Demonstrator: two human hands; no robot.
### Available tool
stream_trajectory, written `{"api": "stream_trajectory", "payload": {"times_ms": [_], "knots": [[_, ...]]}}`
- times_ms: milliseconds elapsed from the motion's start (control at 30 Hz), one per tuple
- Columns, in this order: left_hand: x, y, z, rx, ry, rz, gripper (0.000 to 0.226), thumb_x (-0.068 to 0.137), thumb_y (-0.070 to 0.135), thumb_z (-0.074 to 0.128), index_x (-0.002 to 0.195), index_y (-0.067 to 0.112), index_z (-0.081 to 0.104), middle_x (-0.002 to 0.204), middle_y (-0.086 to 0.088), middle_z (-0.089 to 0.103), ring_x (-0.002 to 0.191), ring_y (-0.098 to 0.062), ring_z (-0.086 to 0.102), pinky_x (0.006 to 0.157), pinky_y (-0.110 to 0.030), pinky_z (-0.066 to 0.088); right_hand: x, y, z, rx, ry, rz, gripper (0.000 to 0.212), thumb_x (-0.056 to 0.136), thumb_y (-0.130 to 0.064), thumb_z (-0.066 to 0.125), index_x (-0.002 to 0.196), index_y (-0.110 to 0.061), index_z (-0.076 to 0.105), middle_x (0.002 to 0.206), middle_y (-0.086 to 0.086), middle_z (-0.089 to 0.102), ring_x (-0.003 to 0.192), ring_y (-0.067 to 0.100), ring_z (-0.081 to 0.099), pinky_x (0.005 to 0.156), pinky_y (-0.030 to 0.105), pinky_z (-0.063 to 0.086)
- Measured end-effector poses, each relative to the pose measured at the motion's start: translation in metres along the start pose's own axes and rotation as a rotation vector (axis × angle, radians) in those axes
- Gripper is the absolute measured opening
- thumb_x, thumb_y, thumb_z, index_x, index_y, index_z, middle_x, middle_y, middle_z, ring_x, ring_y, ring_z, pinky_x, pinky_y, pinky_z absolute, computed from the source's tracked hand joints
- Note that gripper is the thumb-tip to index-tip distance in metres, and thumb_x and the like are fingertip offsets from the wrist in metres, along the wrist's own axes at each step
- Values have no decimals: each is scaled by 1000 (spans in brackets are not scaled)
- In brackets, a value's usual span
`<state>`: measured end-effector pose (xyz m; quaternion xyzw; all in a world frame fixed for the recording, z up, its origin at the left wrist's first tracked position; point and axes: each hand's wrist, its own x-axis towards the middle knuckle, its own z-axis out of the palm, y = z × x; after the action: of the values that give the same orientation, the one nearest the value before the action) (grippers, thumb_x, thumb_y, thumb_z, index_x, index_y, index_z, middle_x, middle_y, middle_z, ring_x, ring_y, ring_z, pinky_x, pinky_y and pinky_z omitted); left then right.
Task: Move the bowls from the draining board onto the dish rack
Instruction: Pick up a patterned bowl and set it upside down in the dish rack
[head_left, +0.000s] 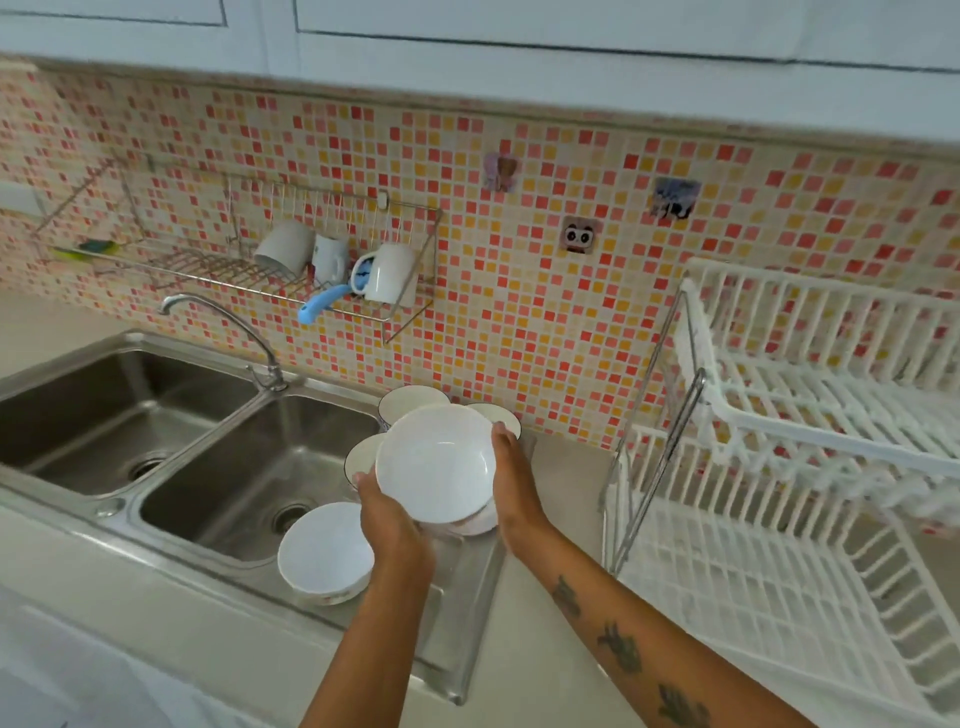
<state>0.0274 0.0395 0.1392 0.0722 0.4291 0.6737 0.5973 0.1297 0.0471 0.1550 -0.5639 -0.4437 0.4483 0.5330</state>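
The bowls are white, glossy and look like ceramic or glass, so I judge them stiff, breakable and probably slick if wet; the safest hold is across the rim from opposite sides, or with fingers under the base. The dish rack (810, 415), a white two-tier frame on the counter to the right, stands empty and well apart from them. The draining board (467, 582) beside the sink (249, 467) carries the rest: one bowl near the front (324, 553), and others partly hidden behind the raised one, up by the tiled wall. The held bowl (435, 463) is lifted above the board and tilted, its inside facing the camera. The left hand (387, 519) cups its lower left edge, fingers curled underneath. The right hand (511, 478) presses flat against the right rim, fingers extended. Another bowl (475, 522) sits just below.
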Motion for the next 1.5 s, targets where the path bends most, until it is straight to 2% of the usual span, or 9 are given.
{"api": "stream_trajectory", "payload": {"times_ms": [300,433,567,833,967,1133,1333,1400,1500], "knots": [[-80,68,115,4,-456,42,29,99,29,44,124,26,59,115,-2,69,106,-27,66,85,-45,57,-28,-138,-67,55,179,-415,24,104,-32,25,118,-30,44,119,-18,50,107,4,49,76,5,43],[-124,73,167,15,-704,74,36,99,26,38,125,19,62,125,-9,67,110,-30,64,87,-46,56,-44,-176,-117,70,315,-592,27,103,-35,30,118,-23,50,117,-7,53,108,9,51,90,28,44],[-163,61,218,105,-984,-140,43,101,31,28,130,18,59,120,-8,66,106,-30,63,74,-41,58,-62,-195,-180,181,508,-612,44,91,-48,39,127,-26,52,135,-2,53,125,20,51,107,47,43],[-213,-12,287,572,-1502,-683,40,90,45,45,122,29,62,129,-14,60,107,-44,59,80,-58,53,-115,-196,-289,184,777,-677,26,101,-31,37,104,-39,62,127,0,56,125,27,51,106,50,43],[-222,-44,316,695,-1531,-738,49,91,48,48,134,26,54,139,-18,52,121,-49,54,87,-66,49,-124,-191,-341,141,833,-637,42,96,-37,42,135,-24,50,145,3,48,132,25,45,110,51,39],[-226,-75,341,779,-1460,-391,55,89,51,59,131,19,49,127,-16,50,109,-43,57,73,-61,57,-124,-189,-390,22,770,-472,30,101,-27,34,111,-20,60,124,4,60,120,28,55,99,41,46],[-224,-120,357,1017,-1530,181,48,86,46,66,124,23,46,122,-6,56,97,-26,63,70,-40,62,-104,-182,-423,-156,760,-102,64,102,-48,15,128,-6,56,117,11,57,114,27,54,105,39,38],[-226,-134,355,1032,-1602,394,52,83,37,74,123,19,46,117,-3,57,87,-15,63,57,-22,57,-97,-177,-429,-193,783,-10,67,99,-54,16,112,-8,63,108,14,59,102,28,55,104,42,41],[-218,-162,349,1056,-1713,647,61,74,33,82,121,16,47,118,-6,58,95,-19,63,70,-22,56,-87,-166,-442,-235,788,103,65,92,-67,21,89,-17,62,98,12,62,89,26,56,101,46,46]]}}
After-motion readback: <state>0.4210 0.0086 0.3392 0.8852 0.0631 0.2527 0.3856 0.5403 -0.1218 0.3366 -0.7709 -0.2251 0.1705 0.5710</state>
